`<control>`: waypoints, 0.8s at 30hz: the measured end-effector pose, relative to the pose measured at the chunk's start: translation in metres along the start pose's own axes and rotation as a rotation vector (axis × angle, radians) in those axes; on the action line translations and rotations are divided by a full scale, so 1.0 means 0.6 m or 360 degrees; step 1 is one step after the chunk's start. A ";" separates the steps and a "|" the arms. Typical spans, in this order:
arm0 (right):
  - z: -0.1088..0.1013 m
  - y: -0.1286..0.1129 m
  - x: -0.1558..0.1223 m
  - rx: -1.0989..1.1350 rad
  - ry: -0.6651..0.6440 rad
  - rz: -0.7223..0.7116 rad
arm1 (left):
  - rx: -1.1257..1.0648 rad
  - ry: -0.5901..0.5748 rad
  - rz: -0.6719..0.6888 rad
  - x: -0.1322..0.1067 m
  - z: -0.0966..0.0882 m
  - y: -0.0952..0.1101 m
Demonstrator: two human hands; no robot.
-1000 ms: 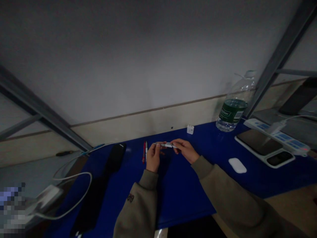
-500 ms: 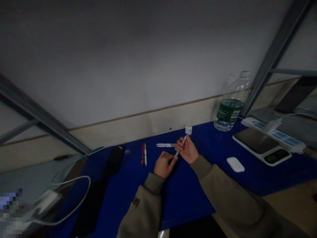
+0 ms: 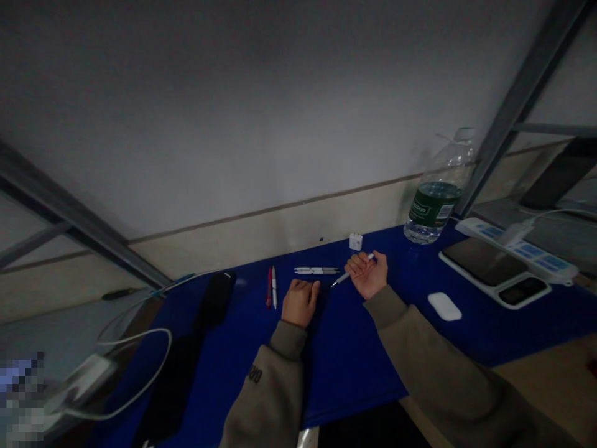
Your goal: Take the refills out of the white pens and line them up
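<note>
From the head-worn camera, looking forward and down, a person in olive-brown sleeves works at a blue tabletop [image 3: 354, 367] against a pale wall [image 3: 289, 124]. The right hand [image 3: 369, 275] is turned palm up, its fingers curled around a slim white pen [image 3: 342, 278]. The pen slants through the grip: its narrow tip points toward the left hand, and its other end shows by the thumb. The left hand [image 3: 301, 303] is back-up, just left of the pen tip and apart from it. Its fingers are bent and mostly hidden beneath, so whether they are clenched or loose cannot be told.

Just beyond the left hand, two light-coloured pens [image 3: 317, 270] lie side by side, roughly crosswise. To its left, a red pen [image 3: 269, 289] and another white pen [image 3: 274, 288] lie next to each other, pointing away. A white charger plug [image 3: 356, 241] sits near the wall, beyond the right hand. Farther right are a rounded white case [image 3: 444, 307] and an upright clear bottle [image 3: 431, 205] with a green label.
</note>
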State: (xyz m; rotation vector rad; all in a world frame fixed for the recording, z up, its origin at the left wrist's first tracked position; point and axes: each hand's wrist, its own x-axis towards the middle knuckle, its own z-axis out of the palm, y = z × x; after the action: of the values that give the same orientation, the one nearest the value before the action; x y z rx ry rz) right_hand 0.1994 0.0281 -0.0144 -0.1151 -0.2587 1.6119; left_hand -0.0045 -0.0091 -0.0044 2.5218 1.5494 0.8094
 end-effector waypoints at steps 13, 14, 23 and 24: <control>0.012 0.004 -0.003 -0.0024 -0.0024 0.0010 | 0.0078 0.0031 -0.0045 0.001 0.010 -0.015; 0.014 0.004 -0.004 -0.0026 -0.0024 0.0011 | 0.0085 0.0024 -0.0042 0.001 0.011 -0.016; 0.016 0.009 -0.008 -0.0055 -0.0040 0.0042 | 0.0063 0.0018 -0.0027 0.000 0.012 -0.010; 0.016 0.009 -0.008 -0.0055 -0.0044 0.0044 | 0.0065 0.0023 -0.0034 0.000 0.012 -0.009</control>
State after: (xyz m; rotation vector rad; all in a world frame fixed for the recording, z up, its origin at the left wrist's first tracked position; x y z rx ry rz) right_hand 0.1920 0.0222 -0.0067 -0.1230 -0.3075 1.6377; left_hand -0.0058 -0.0051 -0.0123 2.5285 1.6103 0.8032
